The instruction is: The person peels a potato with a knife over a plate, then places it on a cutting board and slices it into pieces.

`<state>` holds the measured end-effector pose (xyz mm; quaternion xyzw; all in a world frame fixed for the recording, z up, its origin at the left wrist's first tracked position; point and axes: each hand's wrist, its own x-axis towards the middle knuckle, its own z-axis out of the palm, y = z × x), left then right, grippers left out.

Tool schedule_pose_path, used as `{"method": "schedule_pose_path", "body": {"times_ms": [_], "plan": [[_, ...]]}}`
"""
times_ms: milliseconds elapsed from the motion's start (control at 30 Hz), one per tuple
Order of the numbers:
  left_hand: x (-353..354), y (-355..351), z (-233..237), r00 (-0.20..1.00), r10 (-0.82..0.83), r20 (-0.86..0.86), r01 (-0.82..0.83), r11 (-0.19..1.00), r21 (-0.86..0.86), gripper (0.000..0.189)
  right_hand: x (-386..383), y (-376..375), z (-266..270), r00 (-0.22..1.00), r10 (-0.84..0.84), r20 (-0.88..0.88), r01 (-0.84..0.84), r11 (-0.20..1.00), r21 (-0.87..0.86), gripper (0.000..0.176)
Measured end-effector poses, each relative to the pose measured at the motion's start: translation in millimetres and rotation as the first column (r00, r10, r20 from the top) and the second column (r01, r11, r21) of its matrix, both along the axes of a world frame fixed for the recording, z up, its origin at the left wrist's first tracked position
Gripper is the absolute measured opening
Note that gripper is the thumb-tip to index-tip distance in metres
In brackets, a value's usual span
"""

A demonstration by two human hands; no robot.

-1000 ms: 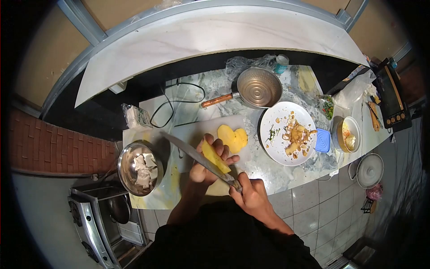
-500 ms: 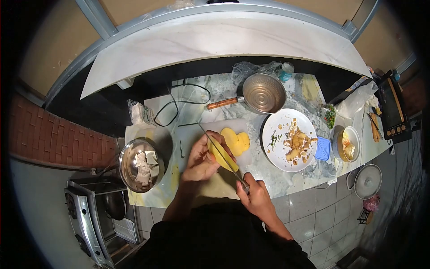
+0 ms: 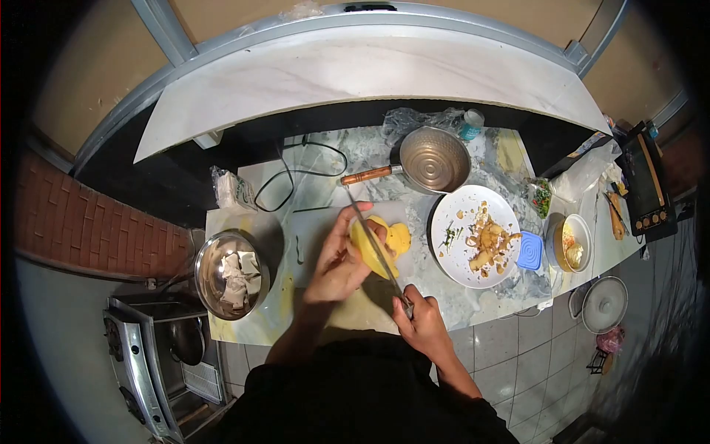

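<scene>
My left hand [image 3: 342, 259] is wrapped around a peeled yellow potato [image 3: 367, 242], held up over the white cutting board [image 3: 322, 216]. With my right hand [image 3: 425, 324] I grip the handle of a long kitchen knife [image 3: 379, 250], its blade lying along the potato and pointing away from me. Whether the edge has entered the flesh cannot be made out. Just behind the held piece, more peeled yellow potato pieces [image 3: 399, 238] rest on the board, partly hidden by my left fingers.
Brown peelings [image 3: 489, 240] lie on a white plate [image 3: 462, 272] beside a blue lid [image 3: 530, 250]. A metal saucepan [image 3: 435, 159] stands behind. On the left is a steel bowl [image 3: 203, 285] with pale pieces inside. A black cable [image 3: 292, 172] loops across the counter; a tub [image 3: 575, 243] stands at right.
My left hand has turned the potato and shifted slightly up and right. The knife blade has swung to a steeper angle, with its tip moving right. My right hand is slightly lower.
</scene>
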<state>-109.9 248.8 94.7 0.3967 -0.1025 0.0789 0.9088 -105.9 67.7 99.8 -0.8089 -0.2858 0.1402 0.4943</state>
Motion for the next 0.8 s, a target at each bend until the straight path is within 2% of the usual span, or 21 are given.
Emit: {"method": "schedule_pose_path", "body": {"times_ms": [67, 100, 167, 233, 300, 500, 567, 800], "plan": [[2.3, -16.1, -7.4, 0.997, 0.071, 0.014, -0.068, 0.984, -0.164, 0.055, 1.8, -1.3, -1.3, 1.0, 0.004, 0.015, -0.003, 0.999, -0.044, 0.018], [1.3, -22.1, -6.3, 0.997, 0.073, 0.019, -0.069, 0.984, -0.165, 0.055, 2.3, -0.9, -1.0, 1.0, 0.006, 0.02, -0.005, 0.999, -0.045, 0.018], [-0.9, -31.3, -2.7, 1.0, 0.009, 0.001, -0.008, 0.923, -0.384, 0.054, 2.1, -1.3, -0.7, 0.995, 0.003, 0.098, -0.001, 1.0, -0.018, 0.017], [0.5, -30.8, -6.4, 0.998, 0.05, -0.033, -0.059, 0.925, -0.375, 0.058, 2.5, -4.4, 2.0, 0.998, 0.004, 0.07, -0.001, 0.999, -0.038, 0.017], [5.0, -27.1, -3.7, 0.998, 0.034, 0.05, -0.021, 0.971, -0.238, 0.063, 5.7, -3.9, 3.0, 0.999, 0.008, 0.051, -0.005, 0.999, -0.05, 0.017], [4.7, -19.7, -2.1, 0.997, 0.075, 0.005, -0.073, 0.984, -0.163, 0.065, 1.7, 0.5, 0.7, 0.994, 0.012, 0.11, -0.006, 0.999, -0.052, 0.017], [4.4, -14.9, -0.2, 0.997, 0.08, 0.014, -0.078, 0.989, -0.125, 0.066, -0.2, 2.7, -0.2, 0.999, -0.032, -0.013, 0.032, 0.999, 0.023, 0.022], [2.8, -0.6, 4.5, 0.999, 0.049, -0.014, -0.048, 0.996, 0.07, 0.066, -2.6, 3.6, -4.7, 0.998, -0.034, -0.054, 0.036, 0.999, 0.036, 0.021]]}}
